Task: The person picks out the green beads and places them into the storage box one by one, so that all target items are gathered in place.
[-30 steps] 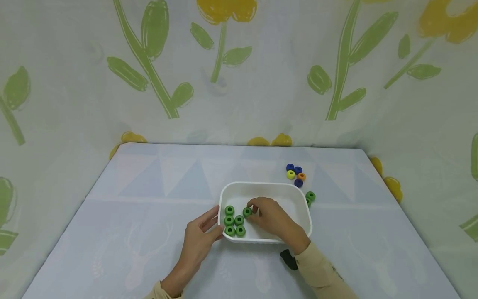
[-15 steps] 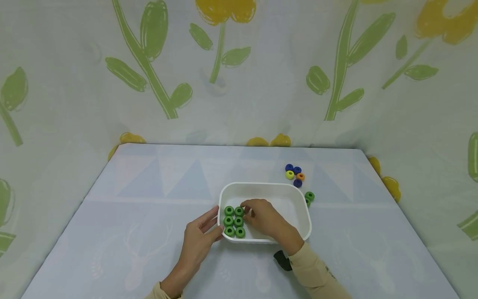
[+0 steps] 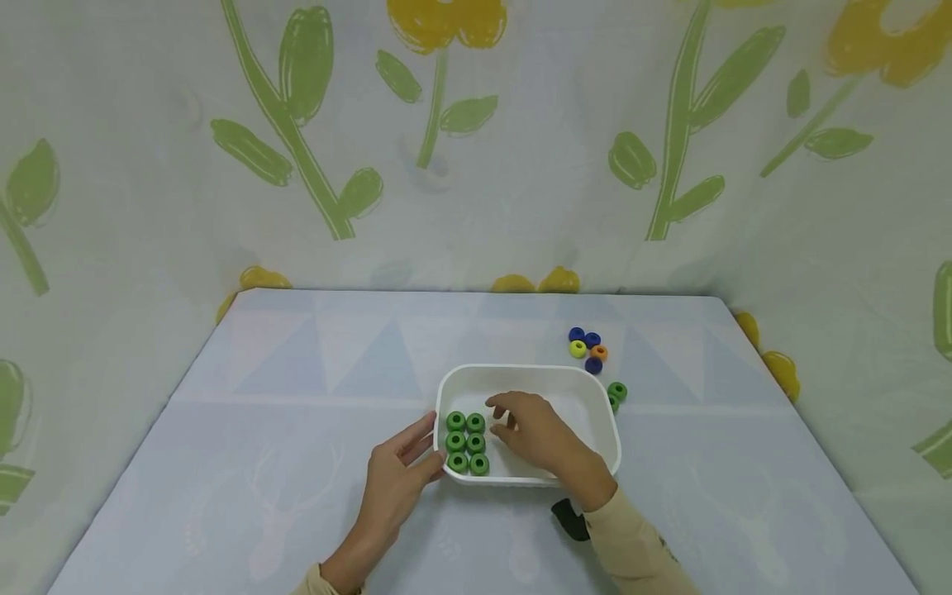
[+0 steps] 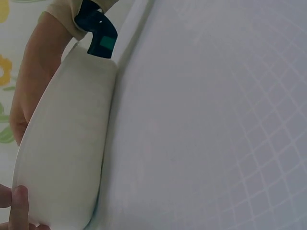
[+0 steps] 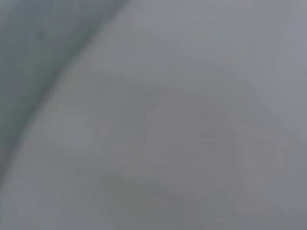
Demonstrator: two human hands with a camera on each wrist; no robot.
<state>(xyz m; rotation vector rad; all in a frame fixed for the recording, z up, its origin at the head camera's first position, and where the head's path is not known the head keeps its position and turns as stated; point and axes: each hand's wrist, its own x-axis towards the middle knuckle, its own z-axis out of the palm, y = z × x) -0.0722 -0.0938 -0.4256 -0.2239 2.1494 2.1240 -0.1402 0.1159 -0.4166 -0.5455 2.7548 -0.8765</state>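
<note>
A white rectangular tray point(image 3: 554, 426) stands on the table, with green ring-shaped beads point(image 3: 475, 443) set in two columns of three along its left end. My left hand point(image 3: 397, 475) grips the tray's left end, thumb at the near corner and fingers along the side. In the left wrist view, fingertips point(image 4: 20, 196) press against the tray's outer wall point(image 4: 67, 139). Over the inside of the tray, just right of the beads, hovers my right hand point(image 3: 539, 430), thumb and fingers parted and holding nothing. The right wrist view is a pale blur.
Two more green beads point(image 3: 616, 392) lie outside the tray's right side. Behind it sits a small cluster of blue, yellow and orange beads point(image 3: 578, 349). A dark wrist device point(image 3: 569, 521) hangs under the right wrist. A flower-patterned cloth point(image 3: 521, 207) rises behind the table point(image 3: 245, 463).
My right hand has set a green bead at the top of the second column, let it go and drawn back slightly right. The left hand has stayed on the tray.
</note>
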